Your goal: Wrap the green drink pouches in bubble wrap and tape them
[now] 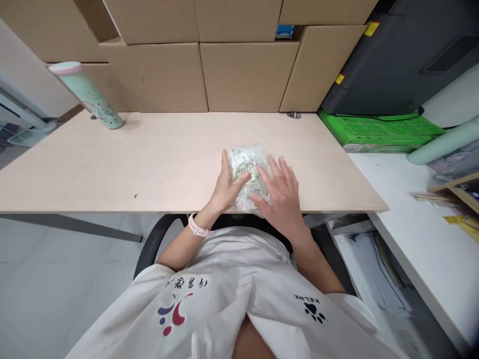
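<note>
holding clear-wrapped packet (250,167), left hand (226,183) thumb-over, right hand (281,197) fingers splayed

White shirt (247,294): upside-down "KELME" (307,298) near paw print (315,313); Chinese characters (187,283), partly illegible.

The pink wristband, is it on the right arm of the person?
No, the pink wristband circles the wrist of the left hand, whose thumb lies on the wrapped packet.

Pale wood-grain desk (112,164) on grey tiled floor (56,289)
Cardboard boxes (247,75) line its far edge; a white side table (400,182) stands right.
</note>
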{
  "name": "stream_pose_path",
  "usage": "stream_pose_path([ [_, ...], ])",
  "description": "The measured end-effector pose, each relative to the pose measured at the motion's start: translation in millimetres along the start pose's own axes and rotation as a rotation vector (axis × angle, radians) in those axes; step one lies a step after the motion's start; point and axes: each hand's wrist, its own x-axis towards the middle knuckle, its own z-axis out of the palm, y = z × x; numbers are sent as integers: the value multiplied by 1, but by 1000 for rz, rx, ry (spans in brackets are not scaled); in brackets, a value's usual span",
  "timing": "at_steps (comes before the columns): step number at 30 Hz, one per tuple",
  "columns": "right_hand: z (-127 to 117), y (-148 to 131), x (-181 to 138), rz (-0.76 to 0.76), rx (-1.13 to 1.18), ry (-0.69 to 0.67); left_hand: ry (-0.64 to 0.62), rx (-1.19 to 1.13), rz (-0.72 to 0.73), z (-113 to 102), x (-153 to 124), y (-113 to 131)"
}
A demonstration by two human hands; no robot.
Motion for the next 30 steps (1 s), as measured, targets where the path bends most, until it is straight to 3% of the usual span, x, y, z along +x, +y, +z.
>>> stream_pose_path([
  [3, 15, 7, 5, -48, 17, -182, 39, 115, 14, -3, 2, -1],
  [6, 26, 13, 8, -35, 16, -248, 89, 341, 132, -8, 0, 8],
  [8, 28, 16, 10, -25, 16, -261, 6, 474, 227, -12, -3, 13],
  [11, 29, 19, 11, -28, 37, -283, -213, 593, 304, -16, -10, 15],
  [14, 29, 21, 11, -43, 38, -309, -266, 681, 313, -16, -16, 12],
  [18, 32, 22, 9, -49, 26, -305, -255, 709, 316, -14, -18, 8],
  [26, 39, 19, 14, 5, 12, -316, -359, 548, 379, -25, 1, -5],
  [30, 39, 19, 18, 14, 36, -319, -326, 566, 345, -20, 4, -6],
])
